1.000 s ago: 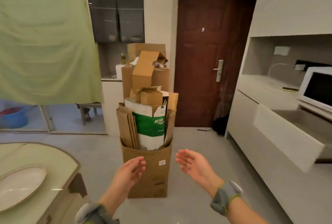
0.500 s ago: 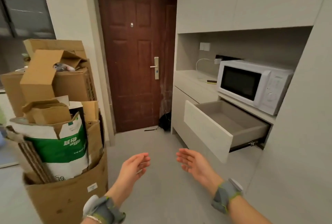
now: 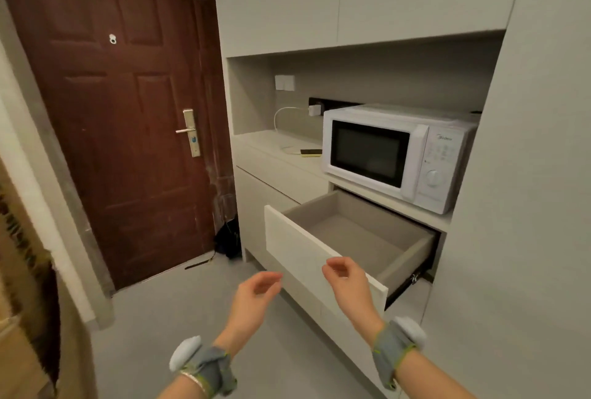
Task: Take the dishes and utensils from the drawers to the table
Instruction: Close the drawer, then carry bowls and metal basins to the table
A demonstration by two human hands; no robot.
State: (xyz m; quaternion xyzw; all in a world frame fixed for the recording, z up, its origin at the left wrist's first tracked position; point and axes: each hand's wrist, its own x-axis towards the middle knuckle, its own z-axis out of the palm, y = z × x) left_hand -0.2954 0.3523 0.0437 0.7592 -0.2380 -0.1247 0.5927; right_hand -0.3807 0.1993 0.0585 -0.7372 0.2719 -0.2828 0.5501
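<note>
Pale grey boards line the drawer (image 3: 358, 235), which stands pulled out of the cabinet under the microwave (image 3: 396, 155), at about 3 o'clock from the middle of the view; its white front panel (image 3: 307, 251) faces 7 o'clock and no dishes or utensils show inside the part that can be seen. Both hands are raised in front of that panel, empty. The left hand (image 3: 252, 296) sits at 6 o'clock, just left of the panel's lower edge, its fingers (image 3: 271, 277) loosely curled and holding nothing. The right hand (image 3: 347, 283) overlaps the panel near its top edge at about 5 o'clock, its fingers (image 3: 332, 267) also relaxed and slightly bent, gripping nothing; whether they touch the panel cannot be told. Each wrist wears a grey band with a white pod. The microwave stands on the desk in the niche, with a white cable (image 3: 281, 123) and a small yellow-edged object (image 3: 311, 152) to its left. A brown door (image 3: 128, 110) fills the 10 o'clock side, and blurred cardboard (image 3: 22, 302) lies at 8 o'clock.
</note>
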